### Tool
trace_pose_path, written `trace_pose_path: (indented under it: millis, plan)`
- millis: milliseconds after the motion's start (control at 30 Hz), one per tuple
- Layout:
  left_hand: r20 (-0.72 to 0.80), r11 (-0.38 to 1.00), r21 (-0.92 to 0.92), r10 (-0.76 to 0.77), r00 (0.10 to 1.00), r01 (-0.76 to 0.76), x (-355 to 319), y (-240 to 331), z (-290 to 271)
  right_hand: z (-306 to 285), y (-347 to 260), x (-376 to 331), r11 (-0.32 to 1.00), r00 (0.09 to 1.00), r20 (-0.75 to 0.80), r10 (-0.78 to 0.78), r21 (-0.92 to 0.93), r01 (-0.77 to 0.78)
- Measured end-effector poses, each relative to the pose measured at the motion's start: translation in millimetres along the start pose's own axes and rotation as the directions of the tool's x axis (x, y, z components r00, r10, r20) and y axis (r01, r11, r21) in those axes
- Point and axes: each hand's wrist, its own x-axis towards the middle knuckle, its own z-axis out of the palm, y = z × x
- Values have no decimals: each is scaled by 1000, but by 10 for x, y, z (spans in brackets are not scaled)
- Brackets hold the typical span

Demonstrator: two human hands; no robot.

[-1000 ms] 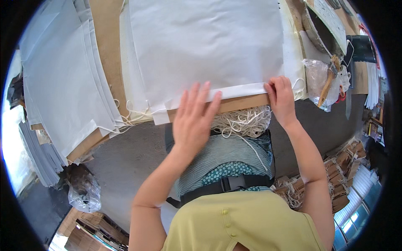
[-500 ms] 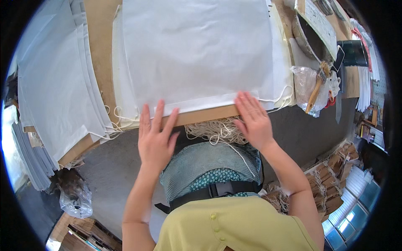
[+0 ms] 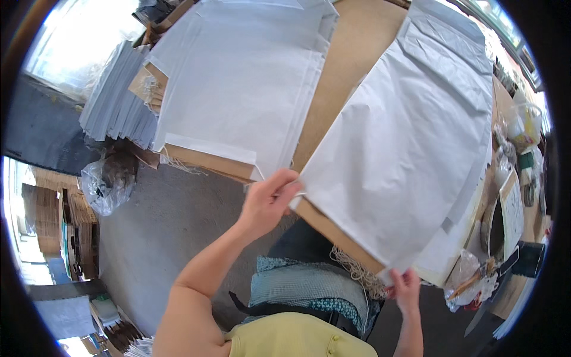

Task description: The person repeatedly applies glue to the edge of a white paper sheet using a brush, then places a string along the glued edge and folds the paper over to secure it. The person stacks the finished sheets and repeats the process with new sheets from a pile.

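Lowest in the frame, the person's yellow top (image 3: 297, 336) and a blue-green patterned cloth (image 3: 303, 288) filled the bottom centre. Just right of them, the right hand (image 3: 405, 288) came up from the lower edge with its fingers closed narrowly on the near corner of a large white paper bag (image 3: 410, 149), right beside a tangle of pale cord (image 3: 357, 271) that hung off the table edge. Left of centre, the left hand (image 3: 267, 202) was curled shut, thumb pressed against the fingers, pinching the bag's other near corner where a thin white cord loop showed. The bag lay stretched between the two hands and ran away toward the upper right of the frame; it was white, lightly creased, flat, with a folded flap at its far end, and it rested on top of more white sheets along its right edge. Under it lay the brown wooden table (image 3: 351, 65), bare in a strip up the middle. Farther, in the upper left, a stack of white bags (image 3: 238, 77) sat on the table, with a bundle of grey-white sheets (image 3: 116, 107) beside it. A clear plastic bag (image 3: 110, 181) lay on the grey floor at left.
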Motion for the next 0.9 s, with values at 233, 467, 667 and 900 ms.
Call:
trace_pose_path:
  millis: [233,467,667,900]
  plan:
    - [-692,946,35,255,675,-322,-196,-285,-1187,1195,-956,248,903,880,259,-399,-58,426]
    - [-634,784,618,538,556,-53,255,-570,-1660,1893,-1370,306,893,755,477,-449,221,391]
    - [116,607,587,591,798,-535,776,-378,85,877,-966,178,828,840,233,-490,-176,532]
    - [362,197,605,795,487,-771,1378,-473,1535,-1279,-368,-215,410,557,-363,-747,-911,-44]
